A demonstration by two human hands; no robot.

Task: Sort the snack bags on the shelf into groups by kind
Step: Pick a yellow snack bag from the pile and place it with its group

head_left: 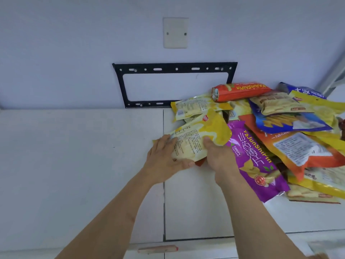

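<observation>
1. Step in hand, as it appears: lift the yellow snack bag [194, 141] off the left edge of the heap of snack bags [280, 131] on the right of the white shelf [74, 156]. Carry it left onto bare shelf, and start the yellow group there.
2. Support it from both sides so the purple bag [255, 161] beside it is not dragged along.
3. Left hand [164, 157]: fingers curled round the bag's left edge, thumb beneath.
4. Right hand [218, 156]: fingers grasp its near right corner.

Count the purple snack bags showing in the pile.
1: a glossy purple snack bag on the pile's left front edge, beside the right hand. Others may lie buried under the heap.
</observation>
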